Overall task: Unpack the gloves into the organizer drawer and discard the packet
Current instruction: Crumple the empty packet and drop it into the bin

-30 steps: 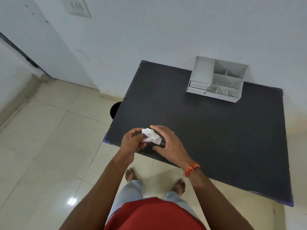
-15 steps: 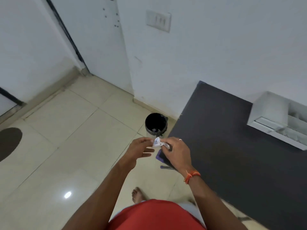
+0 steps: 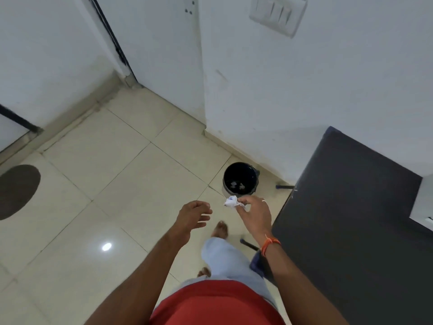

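Observation:
My right hand (image 3: 254,211) pinches a crumpled white packet (image 3: 231,202) between its fingertips, just in front of a small black bin (image 3: 240,178) that stands on the floor by the wall. Bits of white litter lie at the bin's bottom. My left hand (image 3: 193,214) hangs to the left of the packet with its fingers apart and nothing in it. Only a white corner of the organizer (image 3: 423,202) shows at the right edge, on the black table (image 3: 351,219). No gloves are visible.
Beige floor tiles (image 3: 117,184) stretch out to the left, with a dark round mat (image 3: 16,191) at the far left. A white wall with a switch plate (image 3: 277,14) rises behind the bin. My bare feet and a table leg are below my hands.
My view has swung left from the table toward the bin. My left hand has let go of the packet and moved away; my right hand alone holds it, closer to the bin.

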